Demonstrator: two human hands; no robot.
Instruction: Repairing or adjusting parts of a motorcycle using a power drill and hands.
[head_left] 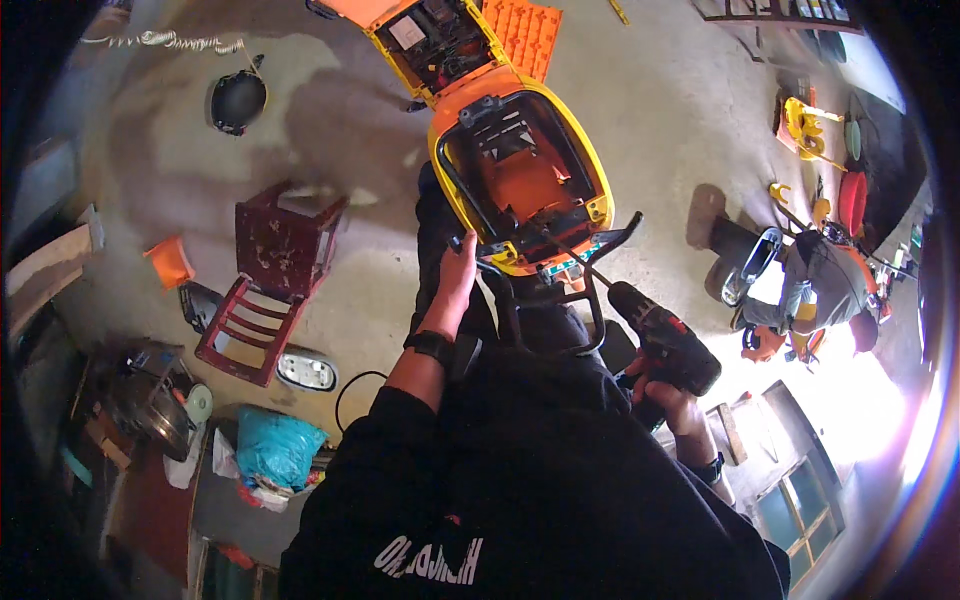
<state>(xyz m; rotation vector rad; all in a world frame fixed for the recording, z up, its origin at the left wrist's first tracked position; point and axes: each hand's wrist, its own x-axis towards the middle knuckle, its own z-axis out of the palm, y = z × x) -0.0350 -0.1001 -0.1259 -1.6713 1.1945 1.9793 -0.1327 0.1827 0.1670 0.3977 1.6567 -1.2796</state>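
Observation:
In front of me stands a yellow and orange scooter [604,180], its under-seat compartment uncovered, with an orange inner floor and loose bits inside. My right hand [674,402] is closed round the grip of a black cordless drill [668,340]. The drill's long thin bit [580,262] slants up and left to the tail end of the compartment; its tip is hard to make out. My left hand [457,278] is closed on the left end of the black rear rack [508,312], against the yellow body edge; its fingers are partly hidden.
A dark red wooden chair [285,250] lies left of the scooter, near an orange piece [170,262] and a white-lined part [307,370]. A teal plastic bag [277,447] sits lower left. To the right, another person [825,280] bends among yellow parts [803,125].

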